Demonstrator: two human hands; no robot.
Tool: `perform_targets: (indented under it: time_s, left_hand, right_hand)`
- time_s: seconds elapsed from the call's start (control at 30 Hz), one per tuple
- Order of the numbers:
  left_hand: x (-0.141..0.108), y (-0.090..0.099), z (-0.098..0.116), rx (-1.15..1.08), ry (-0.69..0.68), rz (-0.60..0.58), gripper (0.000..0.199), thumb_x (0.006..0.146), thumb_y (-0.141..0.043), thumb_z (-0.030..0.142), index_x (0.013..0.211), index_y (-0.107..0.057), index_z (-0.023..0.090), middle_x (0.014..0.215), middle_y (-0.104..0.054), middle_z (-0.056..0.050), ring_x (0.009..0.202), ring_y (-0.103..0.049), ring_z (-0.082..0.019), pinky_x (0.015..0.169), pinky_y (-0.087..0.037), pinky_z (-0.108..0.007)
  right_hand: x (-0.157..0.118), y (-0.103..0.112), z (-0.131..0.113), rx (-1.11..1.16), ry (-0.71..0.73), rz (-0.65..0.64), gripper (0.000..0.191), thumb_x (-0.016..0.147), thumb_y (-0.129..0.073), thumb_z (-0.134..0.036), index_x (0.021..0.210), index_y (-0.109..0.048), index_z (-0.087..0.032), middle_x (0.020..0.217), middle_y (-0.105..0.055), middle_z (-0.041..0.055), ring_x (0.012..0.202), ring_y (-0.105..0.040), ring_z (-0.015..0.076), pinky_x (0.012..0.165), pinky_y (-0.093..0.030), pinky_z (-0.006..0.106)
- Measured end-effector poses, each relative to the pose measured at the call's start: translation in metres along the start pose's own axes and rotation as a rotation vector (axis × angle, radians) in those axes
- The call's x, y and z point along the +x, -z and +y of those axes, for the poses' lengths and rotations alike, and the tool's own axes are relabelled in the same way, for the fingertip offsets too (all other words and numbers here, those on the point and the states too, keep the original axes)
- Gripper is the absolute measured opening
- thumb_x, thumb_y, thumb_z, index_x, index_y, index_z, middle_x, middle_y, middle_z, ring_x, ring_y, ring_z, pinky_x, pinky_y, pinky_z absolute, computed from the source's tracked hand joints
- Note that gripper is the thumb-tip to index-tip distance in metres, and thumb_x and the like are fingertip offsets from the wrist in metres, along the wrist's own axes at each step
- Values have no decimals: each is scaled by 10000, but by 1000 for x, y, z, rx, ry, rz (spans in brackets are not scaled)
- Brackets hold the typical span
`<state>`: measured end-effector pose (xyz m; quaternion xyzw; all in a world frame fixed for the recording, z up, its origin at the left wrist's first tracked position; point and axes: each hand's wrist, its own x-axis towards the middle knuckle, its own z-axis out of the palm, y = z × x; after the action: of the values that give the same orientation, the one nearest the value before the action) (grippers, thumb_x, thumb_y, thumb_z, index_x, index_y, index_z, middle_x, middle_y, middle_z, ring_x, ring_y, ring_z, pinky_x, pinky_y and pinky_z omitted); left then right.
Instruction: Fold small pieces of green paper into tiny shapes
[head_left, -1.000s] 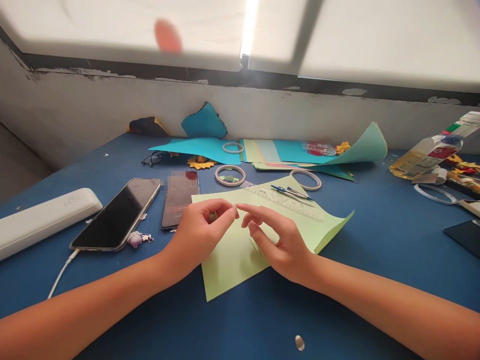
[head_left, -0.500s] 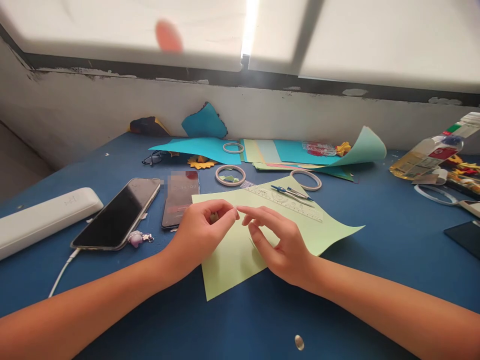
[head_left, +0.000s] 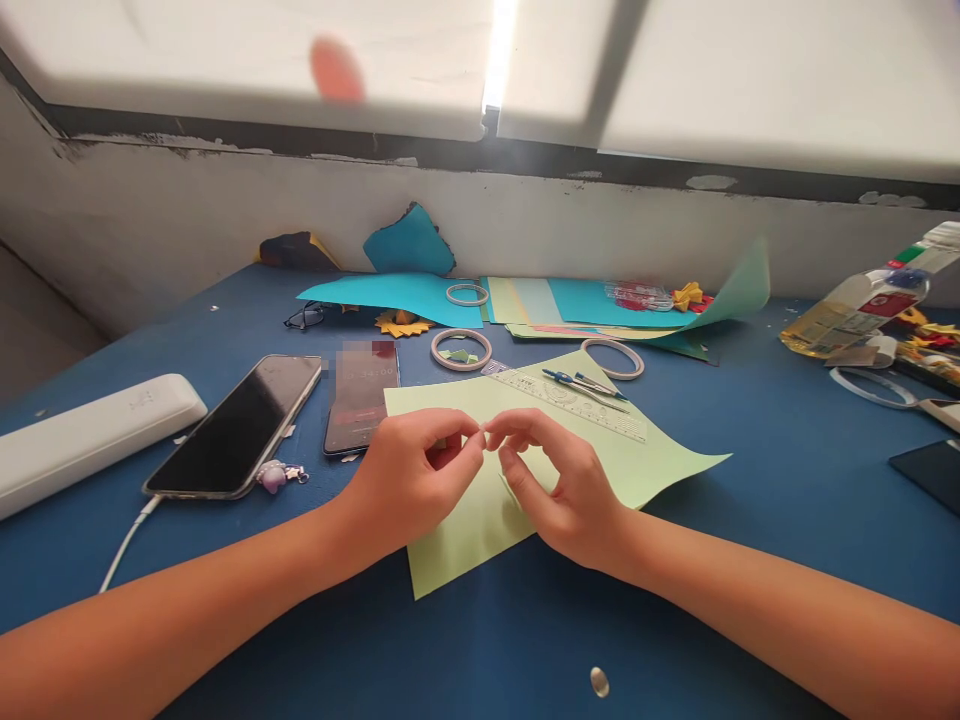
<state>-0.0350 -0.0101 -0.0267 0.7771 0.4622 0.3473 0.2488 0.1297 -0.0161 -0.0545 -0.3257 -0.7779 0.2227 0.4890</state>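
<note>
Over a pale green sheet of paper [head_left: 465, 560], my two hands meet at the fingertips. My left hand [head_left: 420, 475] is closed in a pinch, thumb against index finger; whatever sits between them is too small or hidden. My right hand [head_left: 566, 490] has its fingers curled, the index fingertip touching the left pinch and the thumb bent close beneath. A thin pale green edge shows beside the right thumb; I cannot make out whether the hand holds it. Beyond the hands, a clear ruler [head_left: 570, 400] and a blue compass [head_left: 574, 382] lie on the sheet.
Tape rolls [head_left: 460, 350] lie behind the sheet, near blue paper [head_left: 405, 295] and a stack of coloured sheets [head_left: 592, 300]. To the left are two phones, one a black phone [head_left: 236, 430], and a white case [head_left: 97, 435]. A tilted bottle [head_left: 855, 310] is at right.
My left hand has shifted slightly right, and my right index finger has bent more against its fingertips. The curled sheet at the back has flexed upward.
</note>
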Motion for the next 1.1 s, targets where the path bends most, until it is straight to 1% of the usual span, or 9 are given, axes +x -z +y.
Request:
perform_targets:
  time_s: [0.13, 0.23, 0.37, 0.5, 0.6, 0.73, 0.9, 1.0, 1.1]
  left_hand:
    - [-1, -1, 0, 65, -74, 6, 185, 792, -488, 177, 668, -619, 134, 541, -520, 23, 478, -361, -75, 446, -283, -209]
    - [0, -1, 0, 88, -104, 8, 197, 795, -476, 166, 677, -628, 126, 551, -535, 15, 477, -363, -77, 452, -286, -217]
    - [-1, -1, 0, 97, -106, 9, 201, 795, -471, 163, 675, -626, 122, 545, -530, 14, 474, -361, -78, 453, -284, -222]
    - [-1, -1, 1, 101, -111, 15, 202, 797, -467, 158, 670, -619, 122, 534, -515, 20, 466, -351, -76, 447, -277, -223]
    - [-1, -1, 0, 102, -105, 25, 198, 800, -471, 169, 679, -622, 128, 552, -533, 17, 471, -362, -77, 448, -281, -220]
    - [-1, -1, -1, 102, -90, 34, 195, 807, -472, 185, 698, -627, 143, 558, -543, 18, 471, -375, -80, 449, -287, -214]
    - [-1, -1, -1, 100, -92, 27, 182, 796, -472, 168, 695, -623, 152, 563, -549, 21, 470, -380, -80, 450, -293, -207]
    - [-1, -1, -1, 121, -104, 36, 187, 801, -473, 172, 696, -626, 148, 553, -539, 19, 468, -373, -81, 452, -290, -211]
    - [-1, -1, -1, 147, -124, 46, 198, 811, -471, 179, 695, -627, 137, 535, -514, 19, 469, -362, -84, 455, -283, -219]
  right_hand:
    - [1, 1, -1, 4, 12, -6, 200, 793, -433, -71, 943, -502, -184, 827, -576, 40, 723, -545, 129, 660, -485, 297]
    - [1, 1, -2, 17, 5, -2, 186, 789, -435, -68, 925, -490, -183, 814, -561, 36, 717, -537, 128, 654, -482, 295]
    - [1, 1, -1, 38, -9, 2, 210, 802, -428, -78, 978, -484, -179, 844, -571, 49, 758, -552, 142, 669, -486, 311]
    - [1, 1, 0, 34, 14, -5, 244, 802, -430, -69, 1012, -515, -160, 842, -583, 56, 761, -561, 139, 669, -479, 299]
    - [0, 1, 0, 19, 21, 18, 263, 803, -432, -63, 1023, -539, -158, 827, -590, 53, 758, -564, 139, 670, -480, 300]
    - [-1, 0, 0, -13, 41, 36, 293, 820, -414, -67, 1036, -570, -187, 788, -613, 40, 735, -572, 145, 662, -486, 317]
    - [-1, 1, 0, -33, 95, 21, 379, 803, -414, -35, 1064, -593, -244, 780, -630, 26, 695, -584, 140, 624, -477, 310]
    - [-1, 2, -1, -24, 101, 22, 363, 803, -416, -41, 1048, -601, -235, 742, -614, 22, 669, -567, 134, 613, -474, 303]
    - [0, 2, -2, -8, 64, 33, 322, 811, -418, -64, 1039, -595, -206, 734, -601, 28, 684, -559, 135, 627, -478, 298]
